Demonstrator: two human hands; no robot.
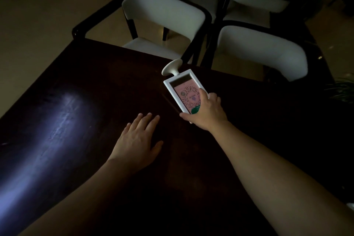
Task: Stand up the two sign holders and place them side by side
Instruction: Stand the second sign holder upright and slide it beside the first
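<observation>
While the room is dim, much of the scene sinks into shadow, so these lines keep to what shows.

Hidden or unclear: only one sign holder can be seen; the dark far-right part of the table is too black to read. A small pale shape at the right edge is cut off and cannot be identified.

Sign holder: white rectangular plastic-framed sign holder with a round trumpet-shaped foot (183, 90), tilted, foot pointing far and left, near end in the right hand; whether the foot touches the table I cannot tell.

Writing: pink card inside the frame carries a round QR-style code and a green patch at its near corner; no words are legible.

Right hand (207, 110): closed around the near end of the frame, thumb lying across the card's face, fingers wrapped under the near edge.

Left hand (138, 139): open, fingers spread, palm down, flat on or just over the table, holding nothing, near and left of the sign holder.

Table: dark glossy wooden table (80, 86), with a bluish glare patch on its left side.

Edges: far edge runs just beyond the sign holder's foot; left edge slants toward the near left.

Open room: bare tabletop lies left of both hands.

Beyond: white-cushioned black-framed chairs (162, 13) stand at the far edge.
</observation>
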